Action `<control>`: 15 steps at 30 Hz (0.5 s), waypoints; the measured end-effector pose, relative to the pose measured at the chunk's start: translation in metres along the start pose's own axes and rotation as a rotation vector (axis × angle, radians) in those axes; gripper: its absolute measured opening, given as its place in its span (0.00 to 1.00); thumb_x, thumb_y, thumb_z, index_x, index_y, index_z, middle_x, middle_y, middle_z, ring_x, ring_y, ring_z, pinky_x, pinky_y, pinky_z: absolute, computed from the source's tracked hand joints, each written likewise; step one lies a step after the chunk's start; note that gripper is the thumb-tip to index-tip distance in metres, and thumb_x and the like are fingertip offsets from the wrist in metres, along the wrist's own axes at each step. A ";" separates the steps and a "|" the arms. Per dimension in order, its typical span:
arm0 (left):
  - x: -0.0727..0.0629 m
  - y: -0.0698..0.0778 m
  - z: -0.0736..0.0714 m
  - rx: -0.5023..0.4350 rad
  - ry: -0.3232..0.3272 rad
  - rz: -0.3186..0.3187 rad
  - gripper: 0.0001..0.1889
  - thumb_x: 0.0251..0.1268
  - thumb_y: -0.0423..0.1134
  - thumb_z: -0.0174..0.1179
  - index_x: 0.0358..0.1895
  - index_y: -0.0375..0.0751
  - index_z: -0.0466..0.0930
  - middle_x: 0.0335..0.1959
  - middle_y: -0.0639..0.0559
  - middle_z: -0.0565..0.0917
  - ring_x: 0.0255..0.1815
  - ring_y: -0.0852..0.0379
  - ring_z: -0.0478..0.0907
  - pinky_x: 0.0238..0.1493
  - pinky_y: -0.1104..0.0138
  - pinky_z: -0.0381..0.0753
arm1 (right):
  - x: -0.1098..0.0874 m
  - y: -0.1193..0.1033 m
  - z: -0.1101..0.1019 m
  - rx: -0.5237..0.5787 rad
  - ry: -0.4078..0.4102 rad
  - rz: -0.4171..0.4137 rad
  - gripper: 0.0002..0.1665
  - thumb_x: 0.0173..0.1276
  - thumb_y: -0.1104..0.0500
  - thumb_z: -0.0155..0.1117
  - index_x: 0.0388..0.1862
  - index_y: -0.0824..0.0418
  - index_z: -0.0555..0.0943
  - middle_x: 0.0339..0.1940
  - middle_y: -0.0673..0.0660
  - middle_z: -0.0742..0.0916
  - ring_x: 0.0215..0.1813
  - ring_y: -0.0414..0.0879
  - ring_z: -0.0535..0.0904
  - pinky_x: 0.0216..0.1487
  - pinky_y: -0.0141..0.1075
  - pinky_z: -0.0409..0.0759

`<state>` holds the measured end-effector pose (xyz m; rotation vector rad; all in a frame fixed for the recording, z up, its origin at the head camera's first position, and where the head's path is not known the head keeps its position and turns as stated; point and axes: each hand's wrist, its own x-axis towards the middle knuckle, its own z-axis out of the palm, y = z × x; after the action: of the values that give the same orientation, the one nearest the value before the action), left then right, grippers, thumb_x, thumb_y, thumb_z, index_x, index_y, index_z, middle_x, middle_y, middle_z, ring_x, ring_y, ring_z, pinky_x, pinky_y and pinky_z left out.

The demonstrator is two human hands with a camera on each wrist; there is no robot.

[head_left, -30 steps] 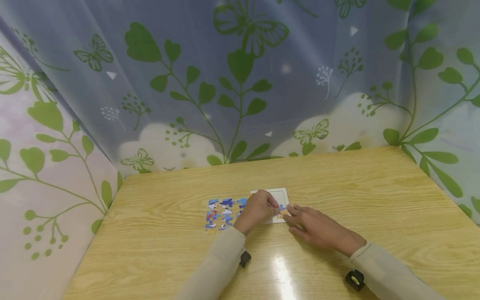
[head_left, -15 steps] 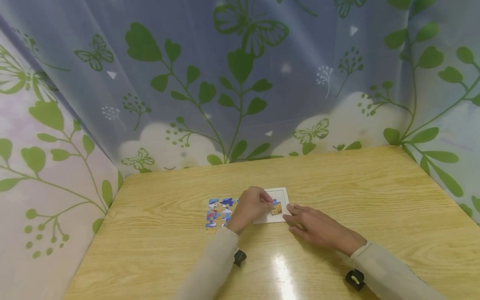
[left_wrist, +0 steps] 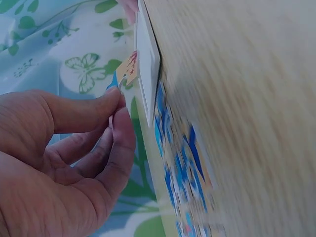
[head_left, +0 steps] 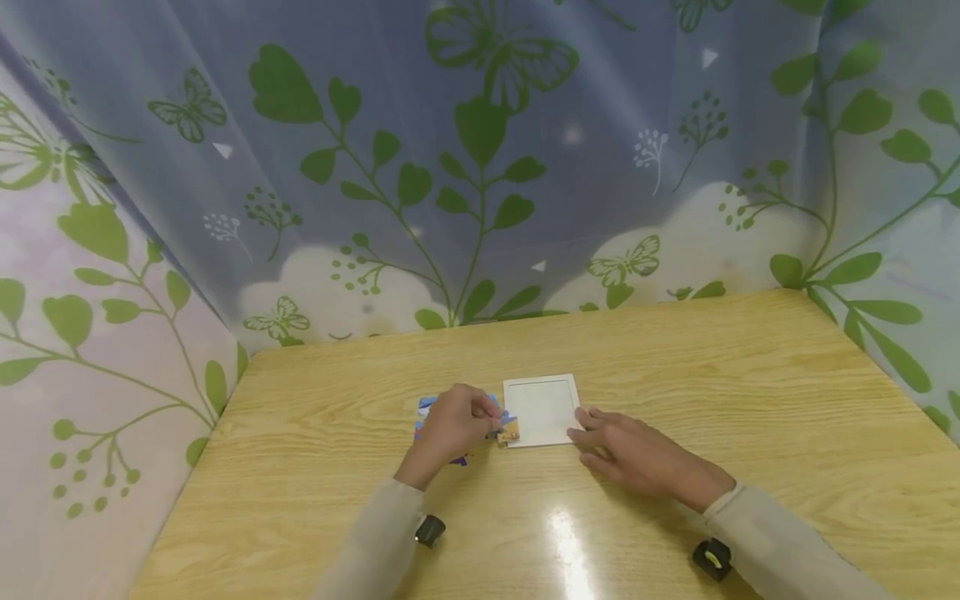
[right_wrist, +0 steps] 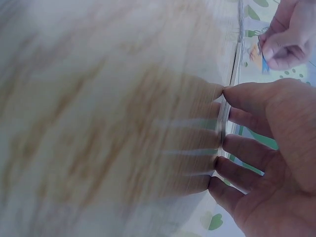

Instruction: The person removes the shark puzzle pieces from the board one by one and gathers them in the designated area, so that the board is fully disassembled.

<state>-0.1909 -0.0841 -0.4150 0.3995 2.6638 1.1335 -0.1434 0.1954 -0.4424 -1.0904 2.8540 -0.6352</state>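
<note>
Between thumb and fingertips, my left hand (head_left: 452,427) pinches a jigsaw puzzle piece (head_left: 510,428) coloured blue and tan. In the left wrist view the held piece (left_wrist: 128,70) is raised off the table, with reddish branching marks on its tan part. A flat white square puzzle tray (head_left: 542,407) lies just right of it, with no pieces on its visible bare surface. My right hand (head_left: 637,457) rests at the tray's right edge, its fingers loosely extended and touching table and rim. Several blue jigsaw pieces (left_wrist: 185,165) lie left of the tray, partly hidden by my left hand in the head view.
The wooden table (head_left: 675,367) runs back to a blue curtain (head_left: 570,167) printed with green leaves and butterflies. Similar cloth hangs at both sides. Black wrist devices (head_left: 430,531) sit under both forearms.
My left hand has moved left with the puzzle piece, from over the tray to its left edge. The tray's surface is now uncovered. My right hand has stayed at the tray's right edge.
</note>
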 end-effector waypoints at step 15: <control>-0.015 -0.021 -0.007 0.055 -0.035 -0.014 0.06 0.58 0.28 0.69 0.27 0.41 0.86 0.25 0.55 0.82 0.25 0.59 0.76 0.26 0.67 0.77 | 0.000 0.000 -0.001 0.025 -0.013 0.012 0.20 0.76 0.60 0.61 0.61 0.71 0.80 0.68 0.77 0.73 0.68 0.73 0.70 0.65 0.63 0.70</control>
<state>-0.1819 -0.1081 -0.4242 0.4063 2.6677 1.0421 -0.1432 0.1956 -0.4416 -1.0691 2.8314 -0.6592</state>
